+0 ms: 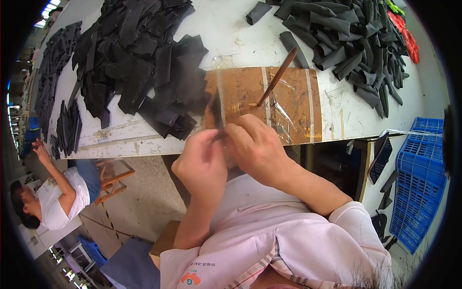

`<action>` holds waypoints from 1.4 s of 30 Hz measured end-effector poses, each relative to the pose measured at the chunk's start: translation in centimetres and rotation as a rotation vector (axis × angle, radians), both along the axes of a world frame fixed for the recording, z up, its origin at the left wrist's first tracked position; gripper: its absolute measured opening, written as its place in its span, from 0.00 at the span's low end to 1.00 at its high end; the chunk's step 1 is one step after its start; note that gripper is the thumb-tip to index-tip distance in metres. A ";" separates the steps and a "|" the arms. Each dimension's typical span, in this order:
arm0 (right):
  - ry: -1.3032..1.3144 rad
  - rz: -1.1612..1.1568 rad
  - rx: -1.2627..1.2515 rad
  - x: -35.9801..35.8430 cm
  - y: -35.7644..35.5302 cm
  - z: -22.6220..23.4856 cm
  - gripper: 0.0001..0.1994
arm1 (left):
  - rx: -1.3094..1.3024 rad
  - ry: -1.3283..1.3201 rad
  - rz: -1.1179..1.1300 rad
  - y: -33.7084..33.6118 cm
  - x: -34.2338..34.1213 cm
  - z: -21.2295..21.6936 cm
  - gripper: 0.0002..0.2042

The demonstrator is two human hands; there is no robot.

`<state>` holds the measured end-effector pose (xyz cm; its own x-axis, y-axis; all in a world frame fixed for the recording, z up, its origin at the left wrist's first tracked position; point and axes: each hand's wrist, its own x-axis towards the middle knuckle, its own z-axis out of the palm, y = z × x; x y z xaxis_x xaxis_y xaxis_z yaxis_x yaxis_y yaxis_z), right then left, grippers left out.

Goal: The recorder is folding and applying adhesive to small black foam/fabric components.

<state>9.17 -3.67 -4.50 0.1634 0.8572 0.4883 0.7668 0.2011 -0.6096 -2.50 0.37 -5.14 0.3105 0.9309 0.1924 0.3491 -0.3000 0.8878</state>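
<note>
Between your two hands, just at the near edge of the brown board [293, 103], you hold a small dark strip [217, 126]; your left hand [202, 161] pinches its lower end in a narrow grip, and your right hand [257, 147] closes over it from the other side, fingers curled tight, so most of the piece is hidden. Judging from this, the step is best done by keeping the strip low over the board, with both thumbs steadying it so it cannot twist. On the board itself lies a brown stick tool [276, 77], slanting up and away from your right hand, and clear tape bands cross the board's surface. Left of the board a heap of flat black pieces [139, 58] spreads over the white worktop [226, 29], its edge spilling onto the board's left end and crowding your left hand. Beyond the board's far right corner sits a pile of rolled dark sleeves [346, 43]. Right of the board, below the worktop, stands a blue crate [418, 178]. Far left of the board, another person [57, 192] reaches toward the worktop.
</note>
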 end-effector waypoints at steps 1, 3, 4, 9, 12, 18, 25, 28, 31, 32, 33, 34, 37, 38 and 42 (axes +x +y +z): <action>0.000 0.001 0.002 -0.1 0.1 -0.1 0.09 | 0.056 -0.070 0.051 -0.1 0.0 -0.2 0.07; -0.012 -0.008 -0.014 0.1 0.2 -0.7 0.11 | -0.229 -0.242 0.099 0.1 0.7 1.3 0.08; 0.022 -0.049 0.005 0.1 0.4 -1.2 0.10 | -0.511 -0.411 0.151 0.2 0.9 1.8 0.09; 0.701 0.161 -0.162 1.2 -0.3 -0.2 0.06 | -0.975 -0.965 -0.196 1.4 -0.6 2.3 0.12; 1.408 0.281 -0.392 1.4 -0.4 -0.5 0.05 | -0.877 -0.726 -0.166 1.2 -0.3 2.3 0.14; 1.901 0.474 -0.540 0.7 -0.4 -0.9 0.07 | -0.081 -0.246 0.150 0.0 0.9 -0.6 0.11; 1.642 0.275 -0.415 2.0 -1.9 -1.8 0.10 | -0.870 -0.618 -0.138 0.3 0.4 2.6 0.14; 1.701 0.526 -0.368 1.6 -2.5 0.6 0.08 | -1.222 -1.117 -0.600 -0.5 -1.1 2.7 0.22; 1.651 0.577 -0.327 1.8 -2.6 2.0 0.06 | -1.258 -1.113 -0.582 -0.8 -0.3 4.4 0.27; 1.730 0.550 -0.339 2.2 -2.4 1.6 0.06 | -1.147 -0.934 -0.428 -0.7 0.2 5.4 0.25; 1.726 0.545 -0.330 2.6 -2.5 1.5 0.06 | -1.149 -0.932 -0.439 -0.8 0.5 5.6 0.25; 1.451 0.410 -0.263 3.0 -2.7 1.5 0.07 | -0.918 -0.643 -0.353 -1.2 0.9 5.7 0.21; 0.881 0.246 -0.083 3.5 -2.4 3.1 0.08 | -0.559 -0.263 -0.243 -1.9 1.3 5.7 0.14; 0.668 0.175 -0.001 3.6 -2.3 3.4 0.07 | -0.257 -0.232 -0.238 -1.5 1.8 5.3 0.12; 0.432 0.037 0.048 4.3 -2.0 5.7 0.07 | -0.183 -0.315 -0.219 -0.6 3.4 7.1 0.07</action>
